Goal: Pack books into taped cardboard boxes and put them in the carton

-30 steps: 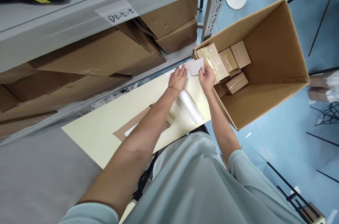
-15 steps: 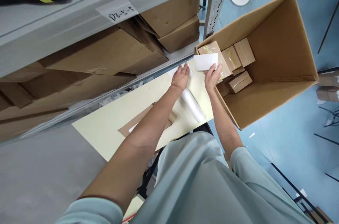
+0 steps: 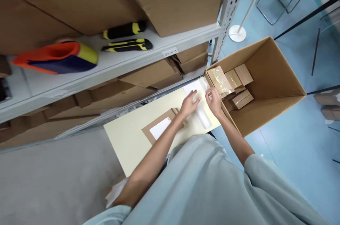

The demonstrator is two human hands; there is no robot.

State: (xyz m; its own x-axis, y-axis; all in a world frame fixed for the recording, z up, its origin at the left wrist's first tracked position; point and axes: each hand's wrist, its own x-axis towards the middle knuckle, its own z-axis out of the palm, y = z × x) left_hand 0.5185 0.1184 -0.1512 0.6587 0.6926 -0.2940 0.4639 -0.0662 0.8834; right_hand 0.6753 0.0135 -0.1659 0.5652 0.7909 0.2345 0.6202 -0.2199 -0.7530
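Note:
My left hand [image 3: 189, 105] hovers over the cream board, thumb and fingers apart, nothing visible in its grasp. My right hand [image 3: 214, 101] is closed in a pinch at the edge of a white paper slip [image 3: 204, 84], largely hidden behind the fingers. Beside the left fingertips a flat white sheet [image 3: 193, 86] lies on the board. Below and between both hands is a white roll [image 3: 204, 117]. Under my left forearm sits a flat brown cardboard piece [image 3: 149, 131] bearing a white label [image 3: 160, 128].
A large open carton [image 3: 276, 76] with several small boxes [image 3: 243, 99] stands right of the cream board [image 3: 124, 136]. The metal shelf [image 3: 186, 39] ahead carries cartons, two black-and-yellow utility knives [image 3: 127, 45] and an orange-and-blue tape dispenser [image 3: 61, 56]. A white stand base [image 3: 237, 33] is on the floor.
My right hand has lowered the white slip from the carton's edge toward the board. My left hand has lifted off the white sheet. The view has tilted up, showing more shelf.

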